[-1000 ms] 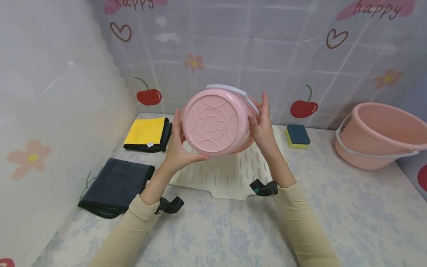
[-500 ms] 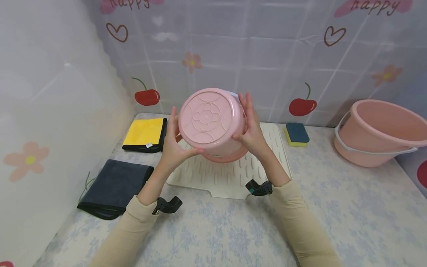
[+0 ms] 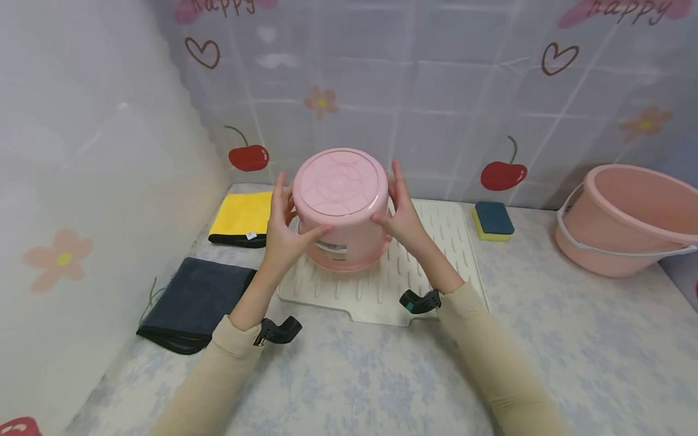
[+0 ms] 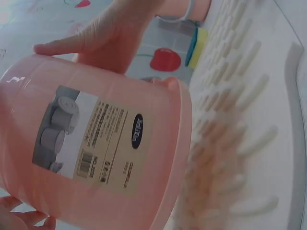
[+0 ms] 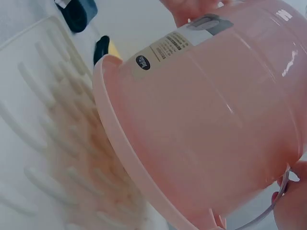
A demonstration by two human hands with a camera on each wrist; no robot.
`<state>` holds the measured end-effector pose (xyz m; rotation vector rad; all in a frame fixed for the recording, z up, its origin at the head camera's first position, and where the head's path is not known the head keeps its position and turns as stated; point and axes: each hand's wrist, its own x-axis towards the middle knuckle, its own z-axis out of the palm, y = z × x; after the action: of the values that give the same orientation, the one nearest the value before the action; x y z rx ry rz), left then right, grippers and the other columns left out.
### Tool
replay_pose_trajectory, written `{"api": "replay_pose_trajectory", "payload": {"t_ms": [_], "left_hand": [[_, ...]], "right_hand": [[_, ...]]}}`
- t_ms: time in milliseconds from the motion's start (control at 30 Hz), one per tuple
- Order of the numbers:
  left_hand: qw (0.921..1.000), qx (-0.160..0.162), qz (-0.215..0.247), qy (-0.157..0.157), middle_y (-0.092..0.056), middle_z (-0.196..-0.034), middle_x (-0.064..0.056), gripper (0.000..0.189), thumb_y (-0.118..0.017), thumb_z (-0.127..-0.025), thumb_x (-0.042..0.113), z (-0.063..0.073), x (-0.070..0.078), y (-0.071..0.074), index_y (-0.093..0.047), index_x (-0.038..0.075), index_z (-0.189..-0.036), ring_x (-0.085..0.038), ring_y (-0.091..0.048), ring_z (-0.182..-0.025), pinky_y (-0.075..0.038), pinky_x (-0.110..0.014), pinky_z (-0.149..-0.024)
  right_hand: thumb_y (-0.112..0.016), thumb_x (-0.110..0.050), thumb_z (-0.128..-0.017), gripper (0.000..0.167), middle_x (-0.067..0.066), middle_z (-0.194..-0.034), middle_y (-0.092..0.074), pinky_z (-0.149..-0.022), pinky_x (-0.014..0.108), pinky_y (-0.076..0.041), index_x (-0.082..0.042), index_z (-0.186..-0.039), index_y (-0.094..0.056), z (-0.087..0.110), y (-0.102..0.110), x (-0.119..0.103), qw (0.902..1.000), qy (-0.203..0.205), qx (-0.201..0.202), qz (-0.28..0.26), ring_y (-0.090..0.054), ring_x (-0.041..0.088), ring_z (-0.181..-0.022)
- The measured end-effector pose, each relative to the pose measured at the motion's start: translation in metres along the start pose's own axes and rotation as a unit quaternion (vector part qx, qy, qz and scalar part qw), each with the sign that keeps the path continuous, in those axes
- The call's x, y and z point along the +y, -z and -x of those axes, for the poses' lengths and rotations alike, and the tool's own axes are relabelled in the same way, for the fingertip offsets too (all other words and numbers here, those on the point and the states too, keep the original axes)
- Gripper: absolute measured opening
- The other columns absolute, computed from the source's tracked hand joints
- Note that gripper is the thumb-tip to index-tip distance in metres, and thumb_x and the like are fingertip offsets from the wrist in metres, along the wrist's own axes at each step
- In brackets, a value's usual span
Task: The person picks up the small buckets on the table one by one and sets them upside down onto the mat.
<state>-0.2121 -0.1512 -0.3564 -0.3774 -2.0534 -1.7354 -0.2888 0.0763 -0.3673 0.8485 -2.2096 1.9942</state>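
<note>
A small pink bucket (image 3: 343,230) is upside down, its ringed base uppermost and its rim low over a cream ribbed draining mat (image 3: 436,242). In the right wrist view the rim looks slightly apart from the mat. My left hand (image 3: 285,235) grips the bucket's left side near the base, thumb toward me. On the opposite side my right hand (image 3: 406,225) holds it the same way. A printed label (image 4: 91,139) shows on the wall facing me. The thin pale handle (image 5: 261,215) hangs beside my right fingers, on the far side.
At left lie a folded yellow cloth (image 3: 242,215) with black edging and a folded dark grey cloth (image 3: 202,297). Behind the mat's right side sits a blue-and-yellow sponge (image 3: 493,221). A larger pink bucket (image 3: 616,236) leans at far right. A patterned wall (image 3: 436,91) closes the back.
Both hands have tipped the bucket from its base facing me to base up, and lowered it toward the mat. Its label side has come into view; the handle has dropped from sight in the head view.
</note>
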Motion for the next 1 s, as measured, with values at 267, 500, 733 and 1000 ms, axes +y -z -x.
{"api": "replay_pose_trajectory", "payload": {"t_ms": [267,500,733,1000], "left_hand": [[0.9981,-0.028,-0.007,0.055,-0.03,-0.154,-0.015,0.099,-0.073,-0.081,0.007,-0.012,-0.003,0.009,-0.007,0.008,-0.154,-0.028,-0.036,-0.137,-0.032,-0.047,-0.114],[0.9972,-0.021,-0.005,0.071,-0.027,-0.156,-0.013,0.096,-0.072,-0.081,0.009,-0.026,-0.013,0.006,-0.009,0.008,-0.153,-0.03,-0.037,-0.136,-0.035,-0.049,-0.11],[0.9957,-0.001,-0.005,0.092,-0.026,-0.157,-0.011,0.097,-0.074,-0.081,0.015,-0.025,-0.021,0.006,-0.009,0.012,-0.154,-0.028,-0.036,-0.137,-0.034,-0.047,-0.113],[0.9958,-0.002,-0.006,0.092,-0.02,-0.158,-0.011,0.093,-0.072,-0.083,0.01,-0.023,-0.024,-0.001,-0.011,0.01,-0.153,-0.028,-0.025,-0.144,-0.027,-0.045,-0.117]], "right_hand": [[-0.071,-0.074,-0.047,0.147,0.016,-0.16,-0.013,-0.122,0.047,-0.009,-0.011,-0.153,0.009,-0.018,-0.004,-0.005,0.9975,-0.048,-0.047,-0.023,-0.007,0.025,-0.15],[-0.073,-0.071,-0.045,0.147,0.015,-0.16,-0.013,-0.123,0.042,-0.008,-0.012,-0.153,0.008,-0.039,0.001,0.015,0.994,-0.078,-0.059,-0.048,-0.008,0.026,-0.15],[-0.074,-0.071,-0.043,0.145,0.014,-0.16,-0.017,-0.123,0.04,-0.01,-0.015,-0.154,0.0,-0.052,-0.006,0.054,0.9904,-0.078,-0.048,-0.104,-0.012,0.024,-0.15],[-0.066,-0.079,-0.043,0.147,0.015,-0.161,-0.006,-0.122,0.044,-0.009,-0.009,-0.154,0.002,-0.043,-0.005,0.043,0.9897,-0.107,-0.055,-0.078,-0.003,0.028,-0.15]]}}
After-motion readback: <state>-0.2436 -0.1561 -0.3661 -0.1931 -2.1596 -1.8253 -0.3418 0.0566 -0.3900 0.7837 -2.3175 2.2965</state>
